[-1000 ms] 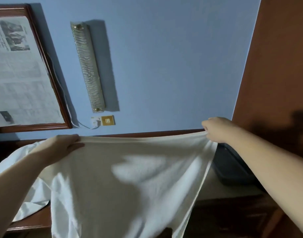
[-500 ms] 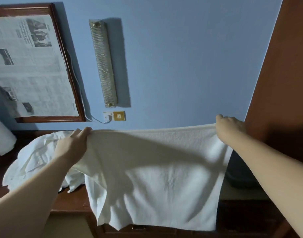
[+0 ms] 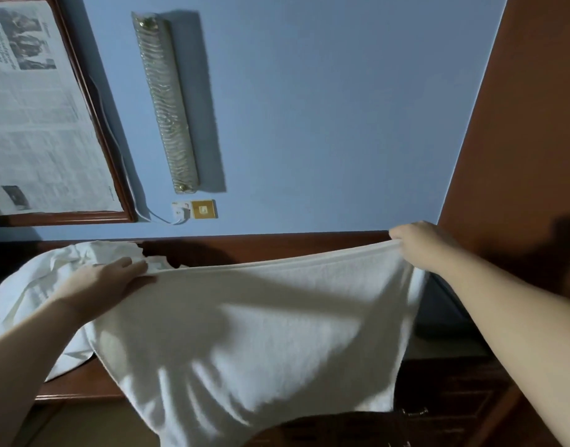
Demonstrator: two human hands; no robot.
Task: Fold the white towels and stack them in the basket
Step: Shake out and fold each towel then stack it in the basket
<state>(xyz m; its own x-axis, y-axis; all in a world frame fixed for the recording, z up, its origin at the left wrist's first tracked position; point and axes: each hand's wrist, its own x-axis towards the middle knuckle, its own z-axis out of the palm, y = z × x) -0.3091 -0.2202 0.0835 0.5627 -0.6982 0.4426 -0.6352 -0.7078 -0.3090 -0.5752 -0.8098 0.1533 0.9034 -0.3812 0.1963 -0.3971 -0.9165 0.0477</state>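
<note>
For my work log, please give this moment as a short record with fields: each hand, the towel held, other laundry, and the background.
left hand: grips the left top corner of the spread white terry towel
right hand: grips its right top corner
towel state: stretched wide, unfolded, hanging down
other laundry: crumpled white cloth pile on the brown wooden counter
wall: blue, with a framed newspaper and a long wall lamp

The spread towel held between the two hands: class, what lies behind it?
Behind the spread towel, a crumpled white heap shows at left and a dark container at right. The wooden top between them is covered.
</note>
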